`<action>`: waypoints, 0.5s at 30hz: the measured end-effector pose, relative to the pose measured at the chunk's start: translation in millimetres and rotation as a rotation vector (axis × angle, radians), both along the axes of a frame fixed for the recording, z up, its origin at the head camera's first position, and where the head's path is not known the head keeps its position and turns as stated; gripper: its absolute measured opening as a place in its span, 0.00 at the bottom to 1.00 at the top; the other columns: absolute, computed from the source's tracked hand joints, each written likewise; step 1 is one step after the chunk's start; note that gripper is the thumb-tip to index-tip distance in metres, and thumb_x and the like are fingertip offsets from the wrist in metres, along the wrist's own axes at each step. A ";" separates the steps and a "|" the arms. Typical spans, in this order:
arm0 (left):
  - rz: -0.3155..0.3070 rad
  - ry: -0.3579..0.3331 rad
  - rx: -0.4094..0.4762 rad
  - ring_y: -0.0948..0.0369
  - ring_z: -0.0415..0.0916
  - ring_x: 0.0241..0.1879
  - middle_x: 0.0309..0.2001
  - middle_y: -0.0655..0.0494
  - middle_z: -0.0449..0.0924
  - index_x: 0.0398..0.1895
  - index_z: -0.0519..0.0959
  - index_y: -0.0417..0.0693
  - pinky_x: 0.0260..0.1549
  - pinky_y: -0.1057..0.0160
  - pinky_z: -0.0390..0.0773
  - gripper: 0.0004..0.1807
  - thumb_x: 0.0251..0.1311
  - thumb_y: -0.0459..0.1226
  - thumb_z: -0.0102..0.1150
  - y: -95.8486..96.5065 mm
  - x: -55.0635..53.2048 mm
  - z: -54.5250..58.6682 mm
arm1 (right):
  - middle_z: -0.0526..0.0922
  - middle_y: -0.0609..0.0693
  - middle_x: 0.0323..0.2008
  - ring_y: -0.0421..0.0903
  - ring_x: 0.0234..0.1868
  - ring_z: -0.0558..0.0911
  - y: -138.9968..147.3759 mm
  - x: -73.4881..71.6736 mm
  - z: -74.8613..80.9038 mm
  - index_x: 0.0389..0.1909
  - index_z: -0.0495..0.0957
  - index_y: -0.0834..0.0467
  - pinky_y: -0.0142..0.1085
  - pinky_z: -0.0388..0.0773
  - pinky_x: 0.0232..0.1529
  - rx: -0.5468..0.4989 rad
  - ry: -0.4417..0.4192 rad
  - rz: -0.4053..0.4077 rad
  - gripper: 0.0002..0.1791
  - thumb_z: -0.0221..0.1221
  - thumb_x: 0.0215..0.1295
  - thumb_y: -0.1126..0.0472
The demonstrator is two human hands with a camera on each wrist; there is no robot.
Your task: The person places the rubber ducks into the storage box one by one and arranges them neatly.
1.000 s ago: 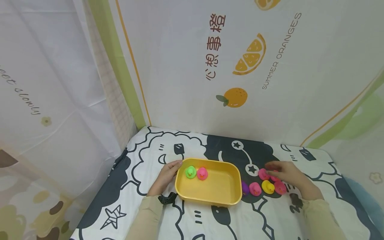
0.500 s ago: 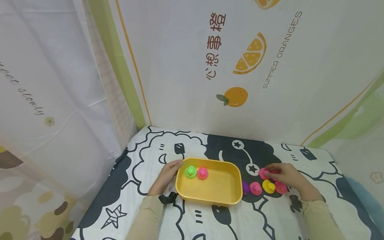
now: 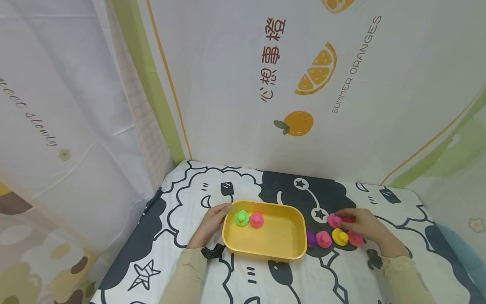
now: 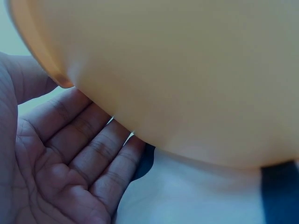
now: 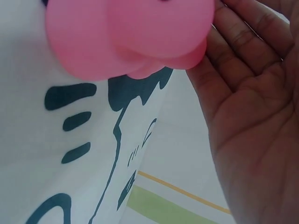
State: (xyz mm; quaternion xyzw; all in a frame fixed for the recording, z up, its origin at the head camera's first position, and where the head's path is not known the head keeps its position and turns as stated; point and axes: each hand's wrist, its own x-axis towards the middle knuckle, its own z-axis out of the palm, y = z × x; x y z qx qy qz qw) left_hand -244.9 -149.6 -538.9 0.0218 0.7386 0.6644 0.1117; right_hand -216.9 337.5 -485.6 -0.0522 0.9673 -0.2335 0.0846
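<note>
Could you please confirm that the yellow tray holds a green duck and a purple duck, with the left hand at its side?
Not quite: the head view shows a pink duck, not a purple one, beside the green duck in the yellow tray. The left hand is at the tray's side.

You are wearing long, pale cream-yellow sleeves; the left sleeve (image 3: 186, 272) and the right sleeve (image 3: 405, 276) are matching in colour, and both are showing soft creases. Each is ending near the wrist, leaving your left hand (image 3: 208, 226) and right hand (image 3: 363, 224) bare. Beside the left sleeve's edge, you are also wearing a black wristband (image 3: 213, 252) with small pale specks.
</note>
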 end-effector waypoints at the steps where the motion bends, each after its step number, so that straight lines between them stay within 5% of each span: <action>1: 0.002 -0.003 -0.001 0.49 0.68 0.69 0.66 0.50 0.75 0.63 0.79 0.48 0.67 0.49 0.71 0.31 0.69 0.59 0.55 0.0 0.1 0.1 | 0.83 0.61 0.50 0.63 0.52 0.78 -0.1 0.0 0.0 0.56 0.81 0.61 0.60 0.81 0.52 0.000 0.003 0.001 0.26 0.72 0.60 0.53; 15: 0.004 -0.004 -0.003 0.49 0.68 0.68 0.66 0.50 0.75 0.62 0.79 0.48 0.67 0.47 0.70 0.32 0.67 0.60 0.55 -0.1 -0.2 -0.6 | 0.84 0.58 0.48 0.61 0.51 0.79 -3.1 -2.0 -0.3 0.55 0.82 0.59 0.59 0.82 0.51 -0.004 0.013 -0.008 0.24 0.72 0.60 0.52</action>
